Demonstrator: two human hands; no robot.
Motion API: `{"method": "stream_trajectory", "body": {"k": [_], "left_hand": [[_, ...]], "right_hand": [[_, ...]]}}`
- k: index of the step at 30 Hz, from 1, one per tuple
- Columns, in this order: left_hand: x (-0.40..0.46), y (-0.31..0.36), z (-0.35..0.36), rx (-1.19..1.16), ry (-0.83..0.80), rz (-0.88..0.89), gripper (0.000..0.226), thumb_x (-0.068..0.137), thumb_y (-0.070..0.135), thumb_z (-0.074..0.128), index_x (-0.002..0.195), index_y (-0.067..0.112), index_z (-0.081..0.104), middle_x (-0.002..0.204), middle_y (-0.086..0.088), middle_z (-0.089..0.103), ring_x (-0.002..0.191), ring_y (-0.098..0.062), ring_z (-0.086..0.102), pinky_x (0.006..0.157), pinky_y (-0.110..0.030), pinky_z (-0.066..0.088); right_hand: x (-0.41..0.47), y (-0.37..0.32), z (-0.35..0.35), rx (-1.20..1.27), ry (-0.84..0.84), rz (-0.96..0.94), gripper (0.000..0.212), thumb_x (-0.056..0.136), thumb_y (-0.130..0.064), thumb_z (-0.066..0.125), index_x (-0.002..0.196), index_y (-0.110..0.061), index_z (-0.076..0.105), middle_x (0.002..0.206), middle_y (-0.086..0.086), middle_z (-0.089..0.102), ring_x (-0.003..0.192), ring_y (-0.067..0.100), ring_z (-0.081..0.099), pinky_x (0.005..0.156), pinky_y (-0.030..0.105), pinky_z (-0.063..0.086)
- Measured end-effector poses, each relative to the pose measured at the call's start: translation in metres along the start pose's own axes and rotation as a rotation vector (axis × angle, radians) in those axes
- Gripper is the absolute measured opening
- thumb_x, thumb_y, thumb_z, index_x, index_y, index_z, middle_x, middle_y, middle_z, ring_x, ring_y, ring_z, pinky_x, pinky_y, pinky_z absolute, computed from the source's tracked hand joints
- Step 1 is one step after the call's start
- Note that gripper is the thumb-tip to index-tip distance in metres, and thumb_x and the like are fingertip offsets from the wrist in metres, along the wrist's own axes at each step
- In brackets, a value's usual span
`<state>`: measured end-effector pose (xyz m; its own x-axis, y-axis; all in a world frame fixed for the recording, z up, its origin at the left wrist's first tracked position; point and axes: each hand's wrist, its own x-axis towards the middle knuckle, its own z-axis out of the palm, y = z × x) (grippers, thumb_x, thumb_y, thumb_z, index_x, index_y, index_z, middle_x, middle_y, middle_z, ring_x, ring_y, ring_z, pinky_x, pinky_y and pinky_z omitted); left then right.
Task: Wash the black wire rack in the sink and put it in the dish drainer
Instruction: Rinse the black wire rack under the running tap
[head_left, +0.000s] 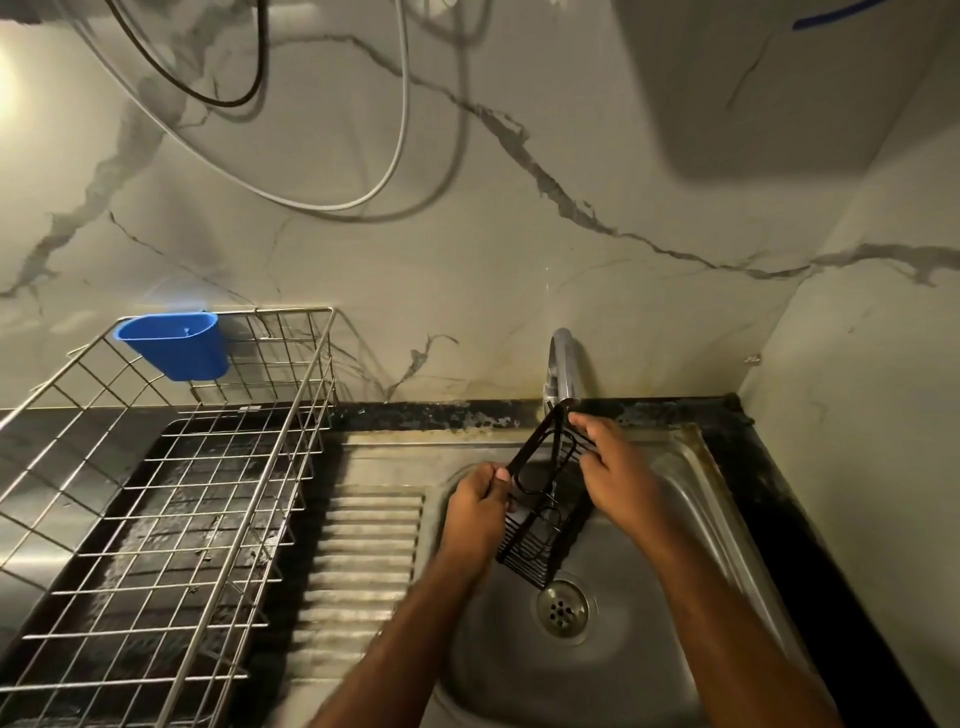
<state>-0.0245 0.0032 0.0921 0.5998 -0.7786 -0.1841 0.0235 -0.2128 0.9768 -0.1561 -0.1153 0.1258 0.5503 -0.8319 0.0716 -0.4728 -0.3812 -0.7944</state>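
Observation:
The black wire rack (535, 540) hangs tilted over the steel sink (670, 499), its upper end just under the tap (562, 364). My left hand (480, 501) grips its left side bar. My right hand (610, 467) holds its upper right part, fingers curled over the wires. A thin stream of water falls from the tap onto the rack. The wire dish drainer (171, 467) stands on the counter to the left of the sink, with nothing on its grid.
A blue plastic cup (176, 345) hangs on the drainer's back rim. The sink's ribbed draining board (363, 561) lies between drainer and basin. The drain (563, 610) sits below the rack. Cables hang on the marble wall above.

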Motion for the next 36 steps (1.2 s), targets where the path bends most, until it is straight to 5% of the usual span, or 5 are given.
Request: {"method": "stream_trajectory", "body": {"k": [9, 15, 28, 33, 36], "left_hand": [[0.001, -0.004, -0.008, -0.031, 0.034, 0.010, 0.032, 0.103, 0.036, 0.050, 0.087, 0.015, 0.067, 0.085, -0.014, 0.072, 0.076, -0.025, 0.062, 0.076, -0.047, 0.053], [-0.015, 0.012, -0.013, 0.272, -0.027, 0.237, 0.031, 0.107, 0.026, 0.049, 0.083, 0.013, 0.062, 0.072, 0.003, 0.059, 0.065, -0.005, 0.050, 0.060, -0.020, 0.041], [-0.039, 0.021, -0.020, 0.167, -0.211, 0.261, 0.033, 0.104, 0.043, 0.052, 0.088, 0.018, 0.068, 0.086, -0.004, 0.074, 0.086, -0.027, 0.070, 0.084, -0.050, 0.058], [-0.044, 0.020, -0.031, -0.078, -0.049, 0.105, 0.044, 0.101, 0.054, 0.050, 0.102, 0.017, 0.074, 0.107, -0.003, 0.074, 0.113, -0.026, 0.066, 0.101, -0.042, 0.049], [-0.048, 0.017, -0.038, -0.132, 0.067, -0.160, 0.043, 0.105, 0.052, 0.041, 0.115, 0.016, 0.062, 0.106, 0.001, 0.065, 0.107, -0.021, 0.061, 0.089, -0.031, 0.047]], "right_hand": [[0.008, 0.010, -0.007, -0.045, 0.042, 0.071, 0.031, 0.102, -0.031, 0.051, 0.129, -0.019, 0.062, 0.125, 0.002, 0.066, 0.113, 0.015, 0.061, 0.087, 0.022, 0.043], [-0.004, -0.008, -0.013, -0.004, -0.078, 0.164, 0.056, 0.100, -0.058, 0.032, 0.150, -0.032, 0.038, 0.147, 0.006, 0.050, 0.131, 0.027, 0.050, 0.102, 0.043, 0.043], [-0.074, -0.026, -0.050, -0.146, -0.041, 0.114, 0.033, 0.077, -0.042, 0.081, 0.095, -0.020, 0.063, 0.086, -0.010, 0.062, 0.079, -0.001, 0.056, 0.059, 0.018, 0.037], [-0.093, -0.022, -0.054, -0.017, 0.051, 0.074, 0.035, 0.067, -0.037, 0.089, 0.086, -0.020, 0.064, 0.083, -0.005, 0.066, 0.078, 0.008, 0.062, 0.062, 0.019, 0.044], [-0.104, -0.008, -0.061, 0.073, 0.020, 0.068, 0.043, 0.058, -0.049, 0.086, 0.088, -0.026, 0.066, 0.097, -0.004, 0.067, 0.088, 0.010, 0.066, 0.073, 0.024, 0.054]]}}
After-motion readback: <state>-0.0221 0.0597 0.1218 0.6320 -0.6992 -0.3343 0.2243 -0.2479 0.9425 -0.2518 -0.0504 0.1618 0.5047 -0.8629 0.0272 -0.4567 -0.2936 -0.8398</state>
